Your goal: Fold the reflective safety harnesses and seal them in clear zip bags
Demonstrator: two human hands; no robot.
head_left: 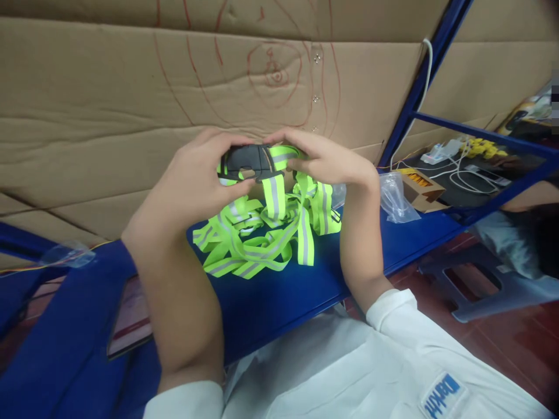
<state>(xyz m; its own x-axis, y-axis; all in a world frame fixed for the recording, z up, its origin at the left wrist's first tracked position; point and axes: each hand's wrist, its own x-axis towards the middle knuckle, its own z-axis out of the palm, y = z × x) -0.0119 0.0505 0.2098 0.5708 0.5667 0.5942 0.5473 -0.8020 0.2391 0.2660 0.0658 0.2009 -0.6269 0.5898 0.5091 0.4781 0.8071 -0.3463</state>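
Above the near edge of the blue table (279, 317), the person's left hand (194, 171) grips a black plastic piece (244, 160) between fingers and thumb, while the right hand (327, 158), just to its right, closes on the yellow-green strap (283, 152) beside it. That strap seems already joined to the piece, one length hanging below, though whether it is fully fixed cannot be told. The remaining webbing (262, 250) lies loose and tangled on the table beneath, so the straightening, at least, looks undone.
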